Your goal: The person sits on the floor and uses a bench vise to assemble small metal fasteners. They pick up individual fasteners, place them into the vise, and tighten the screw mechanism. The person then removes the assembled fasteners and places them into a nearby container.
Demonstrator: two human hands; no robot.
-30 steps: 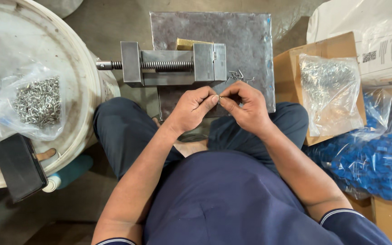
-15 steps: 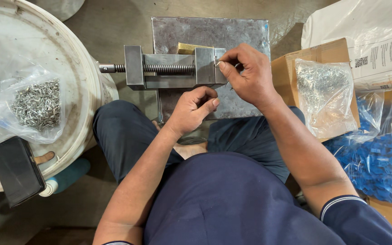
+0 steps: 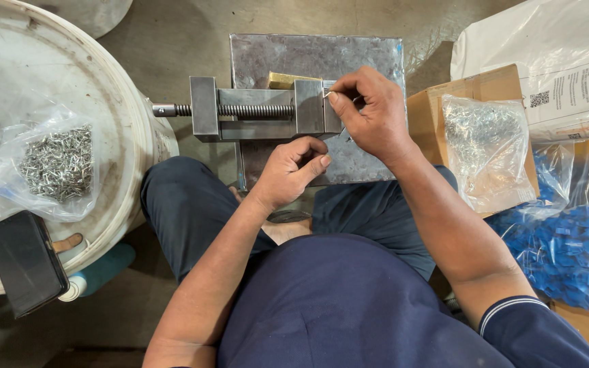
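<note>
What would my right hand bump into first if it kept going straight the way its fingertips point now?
Most likely the vise. The right hand pinches a small metal piece, fingertips pointing left at the vise's movable jaw block, nearly touching it. Whether the piece already meets the block is hard to tell from above.

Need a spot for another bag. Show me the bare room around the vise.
Free: the metal plate behind the vise, and the white lid above the bag of pins. Crowded: the right side, with cardboard box and blue parts bag.
</note>
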